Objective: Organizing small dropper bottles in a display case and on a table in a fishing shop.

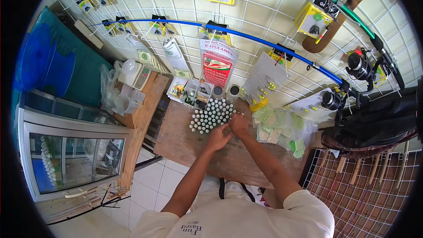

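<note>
Many small bottles with white caps (211,115) stand upright in a tight cluster on a brown wooden table (185,148). My left hand (218,138) is at the near right edge of the cluster, its thumb and forefinger apart and nothing visible between them. Close beside it, my right hand (238,124) has its fingers curled at the cluster's right edge. White caps show just beyond those fingers; whether they grip a bottle is hidden.
Behind the bottles stand a white divided organizer (190,92) and dark-lidded jars (234,91). Green-and-clear plastic packets (281,129) lie to the right. Fishing rods with reels (358,66) hang on the white wire grid (254,10). A digital scale (137,76) and glass-fronted cabinet (76,158) are left.
</note>
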The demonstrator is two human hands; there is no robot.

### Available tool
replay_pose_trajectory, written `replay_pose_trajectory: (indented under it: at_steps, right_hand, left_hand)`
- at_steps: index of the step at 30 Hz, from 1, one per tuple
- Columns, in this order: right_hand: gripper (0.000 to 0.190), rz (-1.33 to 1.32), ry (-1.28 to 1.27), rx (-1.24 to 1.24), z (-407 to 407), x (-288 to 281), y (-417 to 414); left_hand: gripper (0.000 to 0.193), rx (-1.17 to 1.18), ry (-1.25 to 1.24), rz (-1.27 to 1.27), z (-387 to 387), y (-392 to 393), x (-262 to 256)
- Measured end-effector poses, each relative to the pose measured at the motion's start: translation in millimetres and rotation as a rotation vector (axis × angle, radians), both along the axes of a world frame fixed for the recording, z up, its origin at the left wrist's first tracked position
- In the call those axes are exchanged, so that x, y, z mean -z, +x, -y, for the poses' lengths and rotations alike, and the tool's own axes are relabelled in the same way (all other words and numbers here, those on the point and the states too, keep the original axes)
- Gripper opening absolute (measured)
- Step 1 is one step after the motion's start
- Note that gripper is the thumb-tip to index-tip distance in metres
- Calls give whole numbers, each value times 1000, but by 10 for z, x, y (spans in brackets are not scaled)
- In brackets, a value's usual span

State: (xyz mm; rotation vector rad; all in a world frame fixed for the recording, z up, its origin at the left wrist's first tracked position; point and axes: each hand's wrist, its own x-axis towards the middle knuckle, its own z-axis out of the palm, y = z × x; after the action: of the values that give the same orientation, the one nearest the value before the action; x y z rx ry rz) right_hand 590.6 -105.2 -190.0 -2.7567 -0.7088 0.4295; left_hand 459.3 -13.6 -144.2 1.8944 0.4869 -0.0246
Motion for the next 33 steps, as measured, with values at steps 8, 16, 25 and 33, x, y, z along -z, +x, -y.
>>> replay_pose_trajectory:
  at_steps: [8, 16, 25, 33]
  right_hand:
    - [14, 133, 50, -34, 24, 89, -76]
    - [15, 64, 34, -22, 43, -30, -44]
    - [24, 16, 366, -33, 400, -663, -336]
    - [28, -468, 634, -82, 870, -1219, -812]
  left_hand:
    - [44, -6, -94, -3, 8, -98, 17]
    - [40, -58, -128, 35, 74, -239, 46]
    - [53, -165, -5, 146, 262, -449, -150]
    - [38, -10, 2, -8, 492, -787, -719]
